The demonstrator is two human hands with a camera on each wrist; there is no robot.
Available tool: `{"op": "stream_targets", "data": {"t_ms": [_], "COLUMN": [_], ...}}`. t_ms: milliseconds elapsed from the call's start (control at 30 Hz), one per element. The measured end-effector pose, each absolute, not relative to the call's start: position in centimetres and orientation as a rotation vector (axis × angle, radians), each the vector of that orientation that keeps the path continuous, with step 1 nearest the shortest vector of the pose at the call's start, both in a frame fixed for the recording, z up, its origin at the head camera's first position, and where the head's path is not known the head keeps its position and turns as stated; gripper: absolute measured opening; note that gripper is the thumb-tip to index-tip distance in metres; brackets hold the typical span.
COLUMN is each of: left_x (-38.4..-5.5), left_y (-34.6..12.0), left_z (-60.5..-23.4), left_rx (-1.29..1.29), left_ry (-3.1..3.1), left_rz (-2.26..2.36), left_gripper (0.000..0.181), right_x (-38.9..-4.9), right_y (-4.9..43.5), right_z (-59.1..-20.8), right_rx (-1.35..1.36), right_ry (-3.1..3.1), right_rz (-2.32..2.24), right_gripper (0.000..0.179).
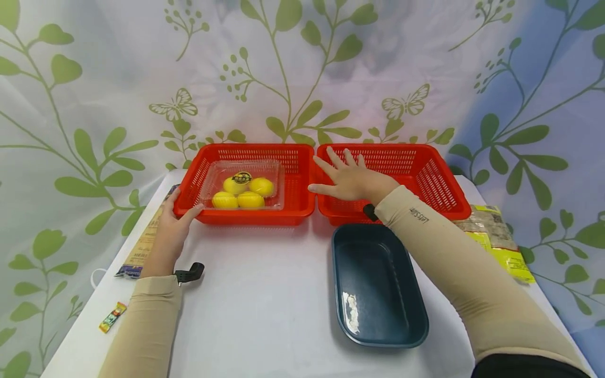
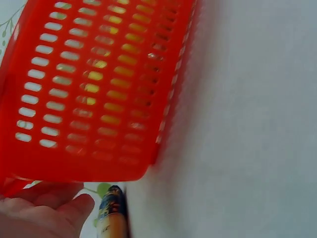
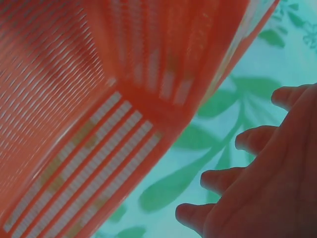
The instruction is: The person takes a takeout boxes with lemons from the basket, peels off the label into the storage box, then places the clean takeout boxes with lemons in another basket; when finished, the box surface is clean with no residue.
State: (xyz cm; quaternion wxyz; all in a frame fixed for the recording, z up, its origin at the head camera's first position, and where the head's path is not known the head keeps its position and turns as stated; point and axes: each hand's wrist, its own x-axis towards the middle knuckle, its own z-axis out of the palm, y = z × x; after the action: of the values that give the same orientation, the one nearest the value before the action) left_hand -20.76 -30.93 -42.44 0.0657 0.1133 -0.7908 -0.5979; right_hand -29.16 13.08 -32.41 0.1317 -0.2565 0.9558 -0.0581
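At the back left, a red plastic basket holds a clear plastic box with several yellow lemons, its lid bearing a dark label. My left hand grips this basket's front left corner, thumb by the front rim and fingers along the end; in the left wrist view, the hand shows below the basket's end wall. Over the left part of a second red basket, my right hand spreads its fingers and holds nothing. Those spread fingers also show in the right wrist view.
A dark blue rectangular tray stands before the right basket. Flat packages lie at the sides, a tan packet at left and a yellow packet at right. A small wrapped snack is near the left table edge. Patterned cloth hangs behind.
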Motion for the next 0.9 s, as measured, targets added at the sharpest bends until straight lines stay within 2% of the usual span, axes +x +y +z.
{"op": "stream_targets", "data": {"t_ms": [467,900], "left_x": [-21.1,-21.1], "left_y": [-30.0,-30.1], "left_z": [-43.4,-43.9], "left_rx": [0.407,0.354], "left_ry": [-2.236,-2.168], "left_rz": [-1.901,-1.948], "left_gripper": [0.088,0.083], "right_x": [-28.8,-29.0], "right_y": [4.9,0.7], "right_z": [-32.7,-34.3], "right_rx": [-0.915,-0.748], "right_ry": [2.737,2.712], "right_rz": [-0.166,-0.277], "right_gripper": [0.103,0.106]}}
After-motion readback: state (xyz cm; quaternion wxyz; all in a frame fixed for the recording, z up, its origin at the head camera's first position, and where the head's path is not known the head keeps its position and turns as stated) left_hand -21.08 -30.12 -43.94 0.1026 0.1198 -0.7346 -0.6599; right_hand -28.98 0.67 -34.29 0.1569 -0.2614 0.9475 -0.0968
